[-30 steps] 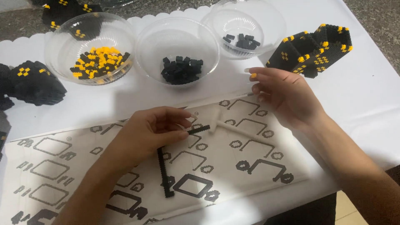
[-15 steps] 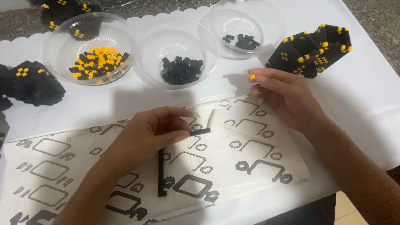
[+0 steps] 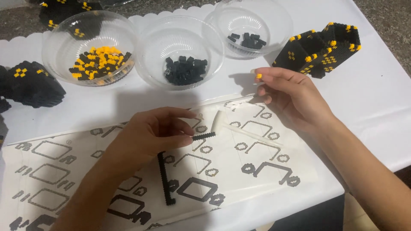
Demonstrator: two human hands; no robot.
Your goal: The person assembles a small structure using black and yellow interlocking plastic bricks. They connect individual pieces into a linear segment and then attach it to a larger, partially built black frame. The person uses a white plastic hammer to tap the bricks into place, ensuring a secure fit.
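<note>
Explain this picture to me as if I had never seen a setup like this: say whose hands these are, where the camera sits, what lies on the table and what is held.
The camera sits on a person's head and looks down at their own two bare hands. The left hand pinches a short black strip of tiny building bricks over a printed paper instruction sheet. The right hand holds a tiny yellow brick at its fingertips. Another long black brick strip lies on the sheet. Behind stand three clear plastic bowls: one with yellow and black bricks, two with black bricks. Finished black-and-yellow brick blocks sit on the white tablecloth.
</note>
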